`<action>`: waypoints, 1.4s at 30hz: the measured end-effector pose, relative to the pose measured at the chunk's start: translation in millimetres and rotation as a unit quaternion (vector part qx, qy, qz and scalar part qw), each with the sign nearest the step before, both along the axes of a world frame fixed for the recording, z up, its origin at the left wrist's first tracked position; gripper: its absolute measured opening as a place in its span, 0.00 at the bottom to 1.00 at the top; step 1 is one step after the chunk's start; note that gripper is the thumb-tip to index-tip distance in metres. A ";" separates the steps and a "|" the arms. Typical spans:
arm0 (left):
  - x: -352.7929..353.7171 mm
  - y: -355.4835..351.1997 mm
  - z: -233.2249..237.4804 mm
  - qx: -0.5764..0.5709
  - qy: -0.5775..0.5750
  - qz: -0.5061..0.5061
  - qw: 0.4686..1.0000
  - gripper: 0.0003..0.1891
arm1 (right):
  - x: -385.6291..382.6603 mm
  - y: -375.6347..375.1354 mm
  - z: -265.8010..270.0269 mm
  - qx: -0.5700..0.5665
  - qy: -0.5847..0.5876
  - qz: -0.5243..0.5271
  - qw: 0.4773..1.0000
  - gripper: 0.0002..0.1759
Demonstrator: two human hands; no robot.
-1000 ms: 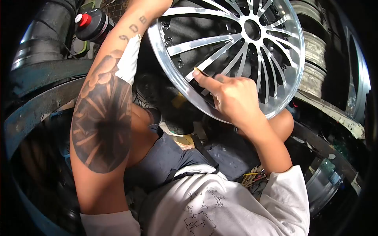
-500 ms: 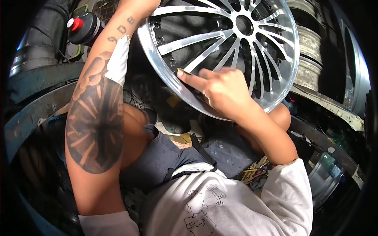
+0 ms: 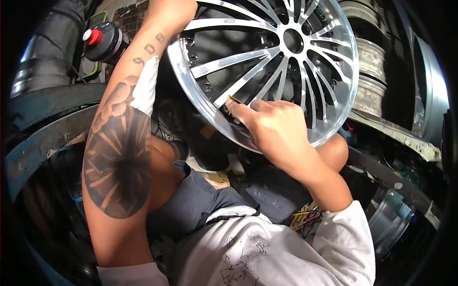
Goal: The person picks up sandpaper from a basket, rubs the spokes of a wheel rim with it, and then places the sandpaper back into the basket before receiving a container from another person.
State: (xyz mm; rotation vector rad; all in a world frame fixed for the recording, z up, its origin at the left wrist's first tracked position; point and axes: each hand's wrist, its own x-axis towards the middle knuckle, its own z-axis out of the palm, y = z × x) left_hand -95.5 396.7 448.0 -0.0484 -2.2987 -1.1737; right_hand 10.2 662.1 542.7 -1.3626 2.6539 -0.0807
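A silver alloy wheel with many polished spokes and dark gaps leans tilted in front of me, its lower edge by my knees. My left hand is at its upper left edge, curled onto the rim; the fingertips are out of sight. Over the lower left spokes, my right hand is closed. Its index finger presses a small thin yellowish piece, which looks like sandpaper, against the outer end of a spoke. Most of that piece is hidden under the finger.
A black bottle with a red and white cap stands at the left, beyond my forearm. Several dull wheel rims are stacked at the right. Metal frame bars run along both sides. A clear plastic container lies at lower right.
My right fingertip has moved from the rim end of the spoke slightly right and down along it. The wheel has shifted slightly left and down in view.
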 end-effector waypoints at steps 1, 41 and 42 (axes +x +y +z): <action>0.1 2.1 -2.9 0.109 -0.081 -0.002 0.991 0.16 | -0.6 -3.1 4.3 -0.031 -0.006 0.002 1.000 0.22; 1.8 10.6 21.9 0.199 -0.179 0.036 0.963 0.14 | -10.0 -3.8 -18.6 -0.036 -0.036 0.026 0.998 0.20; -0.3 11.5 20.9 0.181 -0.163 0.028 0.969 0.14 | -9.0 -0.6 -15.6 -0.024 -0.039 0.025 0.999 0.20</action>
